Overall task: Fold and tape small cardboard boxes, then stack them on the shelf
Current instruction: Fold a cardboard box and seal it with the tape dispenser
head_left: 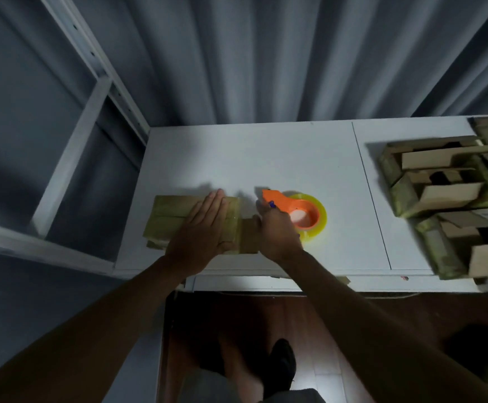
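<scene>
Left hand [205, 228] flat, fingers straight, pinning the folded box [179, 219] to the table [266, 158] at 9 o'clock so it won't shift, right hand [277, 231] gripping the orange tape dispenser [298, 213] just beside, at the box's 3 o'clock end, likely taping

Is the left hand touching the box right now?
Touching. The head view shows the left hand lying flat, fingers straight, on top of the box, with no gap visible.

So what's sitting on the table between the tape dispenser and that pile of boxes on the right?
Nothing: in the head view, only bare white table, crossed by a thin seam, separates the tape dispenser from the pile of boxes.
</scene>
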